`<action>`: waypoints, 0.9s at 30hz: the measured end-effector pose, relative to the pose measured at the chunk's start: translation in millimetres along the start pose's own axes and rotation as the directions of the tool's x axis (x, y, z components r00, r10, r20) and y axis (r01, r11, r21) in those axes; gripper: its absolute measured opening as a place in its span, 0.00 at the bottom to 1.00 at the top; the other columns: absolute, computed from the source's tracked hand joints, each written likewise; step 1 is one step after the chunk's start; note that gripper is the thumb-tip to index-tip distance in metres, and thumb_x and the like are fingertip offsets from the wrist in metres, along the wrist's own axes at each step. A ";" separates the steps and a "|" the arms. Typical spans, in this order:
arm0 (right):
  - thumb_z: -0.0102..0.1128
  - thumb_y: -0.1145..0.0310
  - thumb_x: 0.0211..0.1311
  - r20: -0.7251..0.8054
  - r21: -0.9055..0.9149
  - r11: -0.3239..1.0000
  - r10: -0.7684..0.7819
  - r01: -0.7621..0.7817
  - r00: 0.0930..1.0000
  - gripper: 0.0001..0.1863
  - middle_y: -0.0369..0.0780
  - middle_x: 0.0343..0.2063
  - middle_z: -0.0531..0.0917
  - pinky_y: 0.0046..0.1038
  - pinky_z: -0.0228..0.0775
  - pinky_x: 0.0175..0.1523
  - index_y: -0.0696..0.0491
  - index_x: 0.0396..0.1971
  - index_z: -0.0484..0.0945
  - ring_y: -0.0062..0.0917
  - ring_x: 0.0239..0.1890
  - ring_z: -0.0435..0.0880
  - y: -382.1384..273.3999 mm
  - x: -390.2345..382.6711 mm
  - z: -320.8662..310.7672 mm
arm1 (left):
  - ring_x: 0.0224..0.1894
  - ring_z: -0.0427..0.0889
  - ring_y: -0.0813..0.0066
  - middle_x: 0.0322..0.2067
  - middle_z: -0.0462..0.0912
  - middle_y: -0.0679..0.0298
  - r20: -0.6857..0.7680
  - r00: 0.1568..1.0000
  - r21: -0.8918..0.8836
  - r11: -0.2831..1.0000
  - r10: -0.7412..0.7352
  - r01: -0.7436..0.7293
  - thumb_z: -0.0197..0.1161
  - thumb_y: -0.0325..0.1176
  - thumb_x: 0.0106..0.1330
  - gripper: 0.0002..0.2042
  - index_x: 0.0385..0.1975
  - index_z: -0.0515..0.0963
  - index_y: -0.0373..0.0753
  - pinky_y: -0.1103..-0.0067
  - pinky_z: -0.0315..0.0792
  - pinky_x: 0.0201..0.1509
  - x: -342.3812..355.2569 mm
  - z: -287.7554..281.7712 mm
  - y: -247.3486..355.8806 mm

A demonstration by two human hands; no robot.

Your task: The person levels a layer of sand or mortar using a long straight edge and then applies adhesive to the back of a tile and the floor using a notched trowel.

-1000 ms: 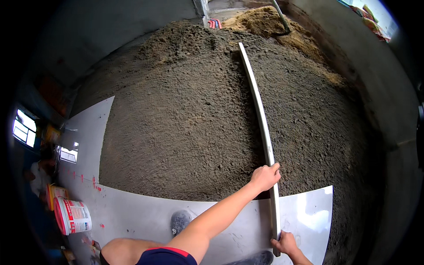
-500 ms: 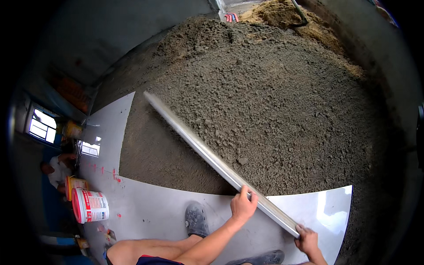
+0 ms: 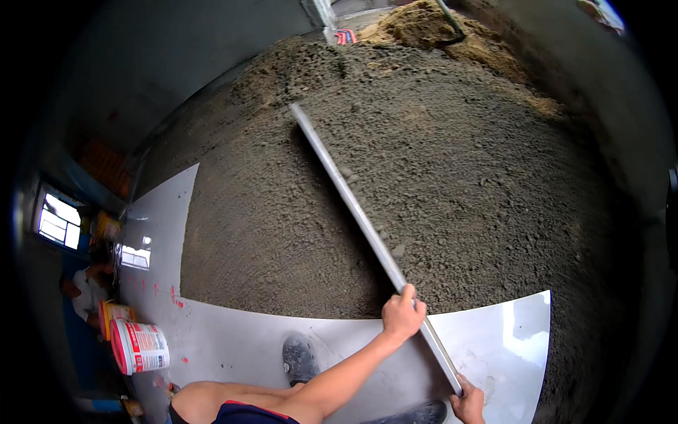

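A long aluminium screed bar [image 3: 353, 205] lies slantwise over the bed of damp grey mortar [image 3: 480, 191]. Its far end reaches toward the back of the bed, and its near end hangs over the pale floor tiles [image 3: 247, 332]. My left hand [image 3: 404, 316] grips the bar along its near part, roughly above the tile edge. Lower down, my right hand [image 3: 469, 403] is closed around the near end. Left of the bar the mortar looks smoother; to its right it is rough and crumbly, with a small lump beside the bar.
A white bucket with a red lid [image 3: 145, 346] lies on its side in view at left, near a yellow bucket [image 3: 116, 314] and another person [image 3: 90, 286]. My feet in dark clogs [image 3: 300, 359] stand on the tiles. Sand [image 3: 409, 25] is heaped at the back, against walls.
The bar's far end has swung right and away across the mortar, making the bar steeper. Both hands kept their grip; the right moved slightly left and nearer. The view shifted a little.
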State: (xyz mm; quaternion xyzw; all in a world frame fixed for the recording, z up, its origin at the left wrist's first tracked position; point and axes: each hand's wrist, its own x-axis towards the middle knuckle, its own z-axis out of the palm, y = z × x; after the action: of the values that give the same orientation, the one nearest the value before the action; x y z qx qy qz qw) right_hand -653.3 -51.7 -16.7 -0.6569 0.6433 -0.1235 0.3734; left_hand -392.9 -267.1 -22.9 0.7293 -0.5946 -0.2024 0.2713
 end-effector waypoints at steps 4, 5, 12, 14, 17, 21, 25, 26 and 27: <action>0.67 0.68 0.54 -0.121 0.093 0.970 0.233 -0.223 0.965 0.23 0.48 0.17 0.78 0.44 0.69 0.27 0.60 0.49 0.77 0.46 0.19 0.75 4.0 -38.5 6.1 | 0.24 0.80 0.48 0.19 0.77 0.50 0.129 0.959 -0.125 0.964 0.252 -0.237 0.60 0.32 0.55 0.09 0.33 0.69 0.40 0.57 0.76 0.28 9.1 44.7 66.5; 0.66 0.66 0.57 -0.192 0.054 0.969 0.245 -0.239 0.950 0.23 0.49 0.17 0.77 0.42 0.68 0.26 0.64 0.49 0.77 0.41 0.17 0.75 23.5 -54.8 24.2 | 0.25 0.80 0.47 0.20 0.77 0.48 0.179 0.941 -0.110 0.956 0.287 -0.271 0.59 0.32 0.55 0.09 0.34 0.70 0.39 0.57 0.76 0.29 9.4 60.2 85.3; 0.67 0.60 0.61 -0.360 0.350 0.794 0.604 -0.497 0.711 0.26 0.48 0.17 0.77 0.38 0.69 0.29 0.70 0.46 0.77 0.32 0.20 0.71 12.6 -81.9 13.3 | 0.35 0.82 0.42 0.31 0.80 0.40 0.536 0.717 -0.274 0.895 0.446 -0.352 0.60 0.32 0.57 0.15 0.43 0.72 0.38 0.56 0.77 0.41 -19.9 141.9 184.8; 0.68 0.57 0.59 -0.345 0.355 0.746 0.665 -0.563 0.663 0.25 0.47 0.19 0.77 0.39 0.68 0.29 0.66 0.44 0.78 0.32 0.20 0.69 33.0 -109.1 23.0 | 0.37 0.82 0.41 0.34 0.80 0.40 0.602 0.648 -0.314 0.884 0.467 -0.345 0.60 0.32 0.57 0.15 0.45 0.72 0.37 0.56 0.78 0.42 -38.7 149.9 201.9; 0.71 0.55 0.56 -0.345 0.642 0.614 0.766 -0.459 0.542 0.23 0.45 0.18 0.76 0.39 0.66 0.27 0.61 0.38 0.79 0.32 0.19 0.68 30.9 -133.4 48.2 | 0.38 0.82 0.42 0.33 0.80 0.41 0.653 0.605 -0.307 0.890 0.455 -0.337 0.61 0.33 0.57 0.17 0.46 0.72 0.37 0.56 0.77 0.43 -69.8 144.8 197.9; 0.71 0.57 0.55 -0.194 0.858 0.359 0.888 -0.367 0.417 0.21 0.45 0.18 0.77 0.39 0.66 0.28 0.60 0.37 0.79 0.35 0.20 0.71 116.5 -221.5 118.0 | 0.34 0.81 0.44 0.27 0.80 0.45 0.552 0.658 -0.392 0.856 0.512 -0.337 0.62 0.34 0.57 0.14 0.41 0.71 0.38 0.56 0.75 0.39 -101.9 112.0 185.8; 0.73 0.58 0.49 0.054 0.015 0.767 0.640 -0.641 0.767 0.32 0.54 0.39 0.83 0.44 0.73 0.43 0.58 0.53 0.76 0.44 0.40 0.81 76.8 -145.3 65.0 | 0.32 0.80 0.46 0.25 0.78 0.47 0.442 0.843 -0.164 0.951 0.307 -0.261 0.65 0.38 0.56 0.14 0.39 0.72 0.42 0.57 0.73 0.36 -69.7 63.3 114.0; 0.70 0.62 0.47 -0.027 0.056 0.841 0.540 -0.539 0.841 0.30 0.52 0.42 0.83 0.41 0.75 0.44 0.56 0.53 0.78 0.44 0.39 0.83 53.6 -114.2 31.4 | 0.28 0.79 0.46 0.22 0.77 0.48 0.323 0.892 -0.176 0.946 0.317 -0.273 0.64 0.37 0.56 0.12 0.35 0.70 0.41 0.55 0.72 0.34 -57.3 56.7 104.1; 0.68 0.66 0.46 -0.118 0.088 0.899 0.437 -0.429 0.892 0.28 0.50 0.46 0.83 0.38 0.77 0.45 0.54 0.52 0.80 0.44 0.39 0.85 37.0 -89.7 8.4 | 0.28 0.79 0.45 0.23 0.77 0.47 0.261 0.918 -0.150 0.952 0.300 -0.268 0.63 0.37 0.56 0.12 0.35 0.70 0.41 0.55 0.72 0.35 -47.8 58.3 96.9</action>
State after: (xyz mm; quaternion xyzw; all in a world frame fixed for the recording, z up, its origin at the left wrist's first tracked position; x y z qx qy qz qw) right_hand -688.5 39.1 -18.1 -0.4758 0.7932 -0.1004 0.3667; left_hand -512.4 -243.6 -7.5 0.5828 -0.7145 -0.2948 0.2507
